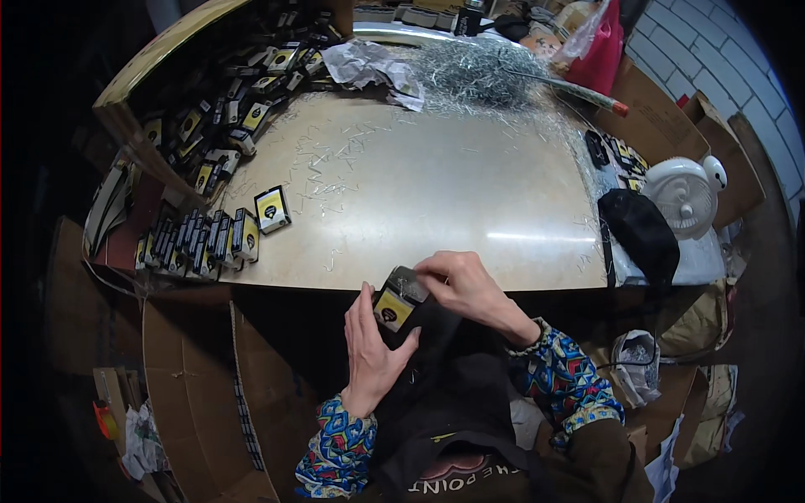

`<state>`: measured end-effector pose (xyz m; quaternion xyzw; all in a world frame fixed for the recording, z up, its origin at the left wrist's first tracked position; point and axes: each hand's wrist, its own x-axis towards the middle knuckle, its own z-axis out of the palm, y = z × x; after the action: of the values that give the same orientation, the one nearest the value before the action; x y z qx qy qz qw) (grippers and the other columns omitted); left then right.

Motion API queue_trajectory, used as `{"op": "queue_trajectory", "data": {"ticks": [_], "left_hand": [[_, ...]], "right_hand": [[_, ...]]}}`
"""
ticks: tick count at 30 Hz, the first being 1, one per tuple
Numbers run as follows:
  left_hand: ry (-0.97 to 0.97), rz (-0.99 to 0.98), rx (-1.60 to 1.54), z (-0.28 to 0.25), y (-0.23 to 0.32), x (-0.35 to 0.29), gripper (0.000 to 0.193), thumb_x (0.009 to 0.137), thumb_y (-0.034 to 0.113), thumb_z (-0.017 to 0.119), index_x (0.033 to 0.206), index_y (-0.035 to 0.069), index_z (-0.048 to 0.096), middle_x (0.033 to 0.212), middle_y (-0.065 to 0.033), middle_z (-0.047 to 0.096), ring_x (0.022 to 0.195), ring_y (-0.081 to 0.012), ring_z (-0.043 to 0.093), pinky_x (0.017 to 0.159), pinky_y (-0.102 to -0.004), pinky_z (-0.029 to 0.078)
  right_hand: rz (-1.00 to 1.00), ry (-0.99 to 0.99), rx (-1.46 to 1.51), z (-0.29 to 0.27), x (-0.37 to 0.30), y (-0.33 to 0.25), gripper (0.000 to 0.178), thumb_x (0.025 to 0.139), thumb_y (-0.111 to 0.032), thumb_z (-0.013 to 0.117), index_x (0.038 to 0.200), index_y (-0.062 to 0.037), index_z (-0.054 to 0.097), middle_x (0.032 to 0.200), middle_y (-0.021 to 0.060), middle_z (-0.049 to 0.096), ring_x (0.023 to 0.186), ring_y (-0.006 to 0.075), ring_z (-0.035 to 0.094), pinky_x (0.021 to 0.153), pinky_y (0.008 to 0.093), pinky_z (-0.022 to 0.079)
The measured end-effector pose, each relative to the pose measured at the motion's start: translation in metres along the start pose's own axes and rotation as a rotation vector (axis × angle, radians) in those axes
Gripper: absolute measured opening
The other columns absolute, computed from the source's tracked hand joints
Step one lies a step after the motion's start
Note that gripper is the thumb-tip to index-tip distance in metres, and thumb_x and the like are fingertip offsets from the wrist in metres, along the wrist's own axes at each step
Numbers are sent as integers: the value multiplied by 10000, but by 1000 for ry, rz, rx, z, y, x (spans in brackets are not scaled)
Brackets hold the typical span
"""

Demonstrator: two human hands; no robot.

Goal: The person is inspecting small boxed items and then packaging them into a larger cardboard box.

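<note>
My left hand (pixel 369 352) is closed around a small black, yellow and white cardboard box (pixel 394 310), tilted in front of the table's near edge. Greyish, shiny material shows at the box's upper end. Against that end my right hand (pixel 465 289) rests with thumb and fingers pinched together; what they grip is hidden. A similar box (pixel 272 210) stands alone on the table (pixel 436 201) to the left, beside rows of upright boxes (pixel 197 243). Farther off is a large pile of thin metal pins (pixel 478 75), with more of them scattered across the tabletop.
A heap of boxes (pixel 251 113) fills the back left behind a cardboard wall (pixel 126 109). Crumpled paper (pixel 369 67) lies near the pins. On the right are a black pouch (pixel 641 230), a white fan (pixel 683 197) and a rod with a red tip (pixel 587 96). Open cartons (pixel 189 377) stand below left.
</note>
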<state>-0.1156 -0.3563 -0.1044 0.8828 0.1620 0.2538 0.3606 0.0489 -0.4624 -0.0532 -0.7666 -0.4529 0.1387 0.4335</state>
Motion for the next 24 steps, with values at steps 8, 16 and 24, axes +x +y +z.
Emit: {"op": "queue_trajectory", "data": {"ticks": [8,16,24], "left_hand": [[30,-180,-60,-2,7,6,694,704,96,772,1298,12,423,1135,-214,574,988,-414,612,802,-444,516],[96,-73,-34,3,3,5,725,704,84,788,1320,9,414,1132,-213,582,989,-405,614,818,-429,516],[58,-293,-409,-6,6,8,809,765,133,801,1406,10,323,1184,-227,602,1062,-332,635,889,-388,513]], "right_hand": [[-63,12,216,15,-4,0,182,846,-125,716,979,-4,690,1031,136,669,880,211,654,726,309,527],[-341,-70,8,23,-9,8,133,886,-105,677,969,-3,691,1129,157,642,997,254,626,805,320,521],[57,-124,392,21,-18,-3,226,899,-92,690,1089,23,650,923,49,699,844,102,649,749,245,525]]}}
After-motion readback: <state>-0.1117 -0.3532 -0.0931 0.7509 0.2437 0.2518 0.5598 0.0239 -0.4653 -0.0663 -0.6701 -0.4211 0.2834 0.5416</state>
